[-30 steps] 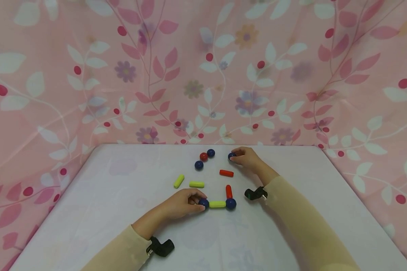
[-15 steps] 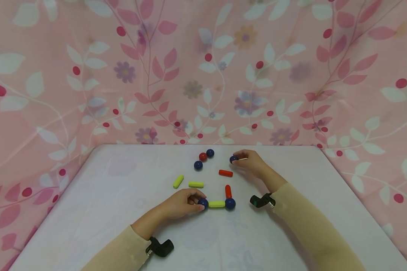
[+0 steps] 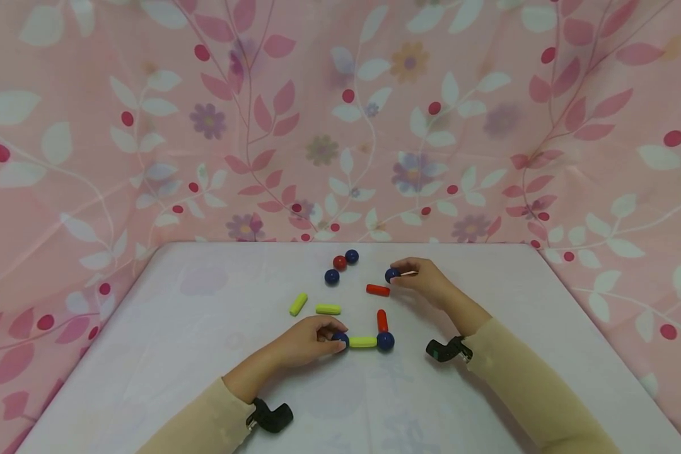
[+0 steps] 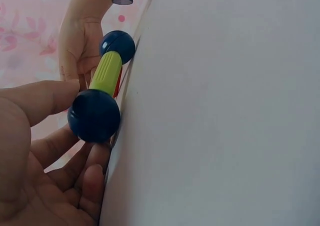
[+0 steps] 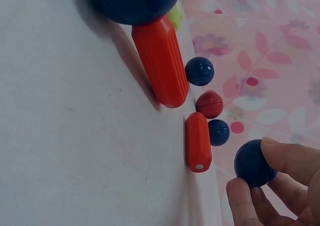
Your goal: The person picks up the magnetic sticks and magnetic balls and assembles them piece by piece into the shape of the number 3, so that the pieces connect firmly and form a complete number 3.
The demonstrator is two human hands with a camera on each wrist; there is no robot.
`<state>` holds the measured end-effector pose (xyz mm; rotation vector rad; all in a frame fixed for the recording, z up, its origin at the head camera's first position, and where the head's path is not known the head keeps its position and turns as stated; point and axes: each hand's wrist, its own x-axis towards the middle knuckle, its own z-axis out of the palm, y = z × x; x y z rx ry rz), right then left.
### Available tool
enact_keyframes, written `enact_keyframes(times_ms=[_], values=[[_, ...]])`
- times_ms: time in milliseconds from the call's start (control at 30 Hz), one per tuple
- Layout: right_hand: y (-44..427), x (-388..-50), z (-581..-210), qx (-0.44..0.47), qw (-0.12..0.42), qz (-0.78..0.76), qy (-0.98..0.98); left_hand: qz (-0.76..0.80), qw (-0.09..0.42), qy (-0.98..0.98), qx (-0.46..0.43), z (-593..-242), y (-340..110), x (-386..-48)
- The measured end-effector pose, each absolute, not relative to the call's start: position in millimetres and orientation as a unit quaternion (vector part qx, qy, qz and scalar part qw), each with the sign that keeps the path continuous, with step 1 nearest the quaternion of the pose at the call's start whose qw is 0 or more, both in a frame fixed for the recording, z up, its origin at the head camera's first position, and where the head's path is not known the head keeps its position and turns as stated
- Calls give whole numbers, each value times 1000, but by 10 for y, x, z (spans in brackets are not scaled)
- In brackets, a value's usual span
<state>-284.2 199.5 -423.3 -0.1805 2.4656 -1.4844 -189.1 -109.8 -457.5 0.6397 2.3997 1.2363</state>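
Observation:
My left hand (image 3: pixel 306 342) pinches a blue ball (image 4: pixel 94 116) at the left end of a joined piece. From that ball a yellow-green rod (image 3: pixel 363 342) runs right to a second blue ball (image 3: pixel 385 341), and a red rod (image 3: pixel 382 320) points away from it toward the back. Between thumb and fingers, my right hand (image 3: pixel 422 279) holds a separate blue ball (image 5: pixel 254 163). That ball is just beyond the right end of a loose red rod (image 3: pixel 378 290), apart from it. A magnet-like silvery dot shows on this rod's end in the right wrist view.
Two loose yellow-green rods, one slanted (image 3: pixel 298 304) and one level rod (image 3: pixel 328 309), lie behind my left hand. Farther back are a red ball (image 3: pixel 340 262), a blue ball (image 3: pixel 352 256) touching or near it, and another blue ball (image 3: pixel 331 277). A floral curtain (image 3: pixel 340 126) hangs behind the white table (image 3: pixel 204 290).
My right hand has come nearer and slightly right with its blue ball, from the table's far edge toward the loose red rod. The left hand has stayed on the joined piece.

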Motion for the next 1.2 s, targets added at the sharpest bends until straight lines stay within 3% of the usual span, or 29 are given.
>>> enact_keyframes(times_ms=[1200], values=[[1901, -2547, -4378, -91, 177, -525, 828, 386, 144, 872, 264, -4566, -530, -1941]])
